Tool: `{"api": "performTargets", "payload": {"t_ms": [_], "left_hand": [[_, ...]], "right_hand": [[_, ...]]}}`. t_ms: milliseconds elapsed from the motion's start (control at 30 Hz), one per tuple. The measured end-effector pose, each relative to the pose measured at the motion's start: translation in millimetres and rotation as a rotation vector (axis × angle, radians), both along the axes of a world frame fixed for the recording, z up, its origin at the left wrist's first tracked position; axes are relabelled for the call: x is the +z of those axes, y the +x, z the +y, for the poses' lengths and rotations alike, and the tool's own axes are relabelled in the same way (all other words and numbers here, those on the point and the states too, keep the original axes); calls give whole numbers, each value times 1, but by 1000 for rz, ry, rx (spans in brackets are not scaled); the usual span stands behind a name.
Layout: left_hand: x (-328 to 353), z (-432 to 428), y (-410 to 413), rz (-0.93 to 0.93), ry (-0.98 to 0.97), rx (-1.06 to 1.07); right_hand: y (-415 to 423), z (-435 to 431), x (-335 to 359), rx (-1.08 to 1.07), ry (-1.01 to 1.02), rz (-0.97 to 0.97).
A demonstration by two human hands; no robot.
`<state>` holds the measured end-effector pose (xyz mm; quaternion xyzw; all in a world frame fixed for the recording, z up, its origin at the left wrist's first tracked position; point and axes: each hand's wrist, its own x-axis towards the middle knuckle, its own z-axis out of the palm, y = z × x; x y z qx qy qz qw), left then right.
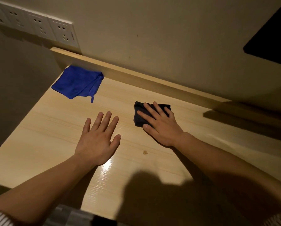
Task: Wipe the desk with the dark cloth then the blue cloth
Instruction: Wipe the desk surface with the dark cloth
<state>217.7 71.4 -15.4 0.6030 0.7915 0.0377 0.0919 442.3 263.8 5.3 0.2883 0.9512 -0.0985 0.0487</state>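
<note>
Your right hand (159,123) lies flat on the dark cloth (139,115), fingers spread wide and pressing it to the desk (47,136) rather than gripping it; the cloth sits at about two o'clock from the desk's centre, folded into a small pad that shows beyond your fingertips and thumb. Your left hand (98,137) is empty, palm down with the fingers loosely fanned, at the middle of the desk; whether it rests on the wood or hovers just above it is hard to tell in this dim light. The blue cloth (76,84) lies crumpled at about ten o'clock, near the back ledge and well apart from both hands, with one loose corner trailing toward you. You look to be in the first stage, the dark-cloth wipe, with the blue one untouched. Both cloths should be light, soft and limp: they will bunch and fold under a sideways push, so keep the palm broad and the pressure even, and let the whole hand carry the pad. The desk looks glossy, so expect the cloth to slide easily and perhaps slip out from under light fingers. A small crumb-like speck (145,152) lies at about five o'clock, near your right wrist; it probably wants sweeping. When you change over, pinch the blue cloth through its thick middle, not its trailing corner.
</note>
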Motion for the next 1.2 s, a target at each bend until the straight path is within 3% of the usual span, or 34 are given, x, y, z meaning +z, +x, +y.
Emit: {"api": "performTargets", "payload": {"t_ms": [700, 1000, 1200], "left_hand": [[13, -4, -2, -42, 12, -66], [15, -11, -5, -41, 4, -98], [26, -7, 11, -135, 74, -108]], "right_hand": [[33, -239, 10, -52, -145, 80], [40, -300, 18, -182, -313, 285], [52, -297, 38, -236, -409, 413]]}}
